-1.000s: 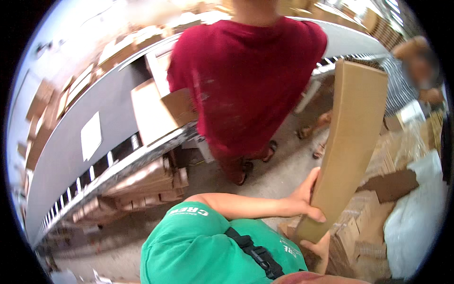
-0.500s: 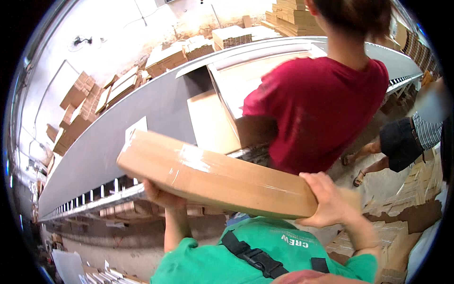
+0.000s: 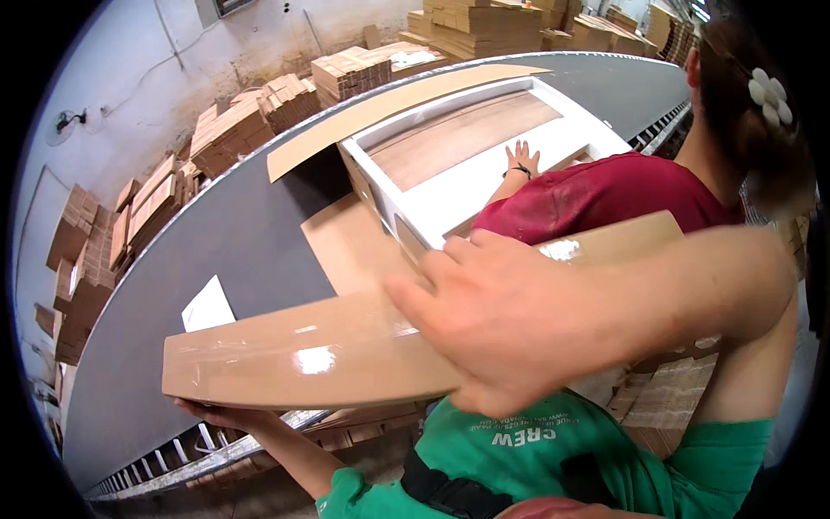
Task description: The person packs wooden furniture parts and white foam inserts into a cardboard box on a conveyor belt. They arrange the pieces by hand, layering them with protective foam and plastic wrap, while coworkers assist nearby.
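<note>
Both hands clamping flat taped carton (image 3: 320, 359): left hand (image 3: 216, 413) under, right hand (image 3: 510, 324) atop; likely lowering onto conveyor (image 3: 173, 285) edge.

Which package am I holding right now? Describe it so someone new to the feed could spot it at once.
Start at the long dark conveyor belt curving across the view. In front of it, nearest the camera, a long flat tan package lies level, left hand beneath, right hand on top. Unlike the open white box behind, it is glossy and sealed.

Dark conveyor belt (image 3: 216, 251), flat cardboard sheets (image 3: 389, 108), white open frame (image 3: 467, 173), white paper (image 3: 207, 307)
</note>
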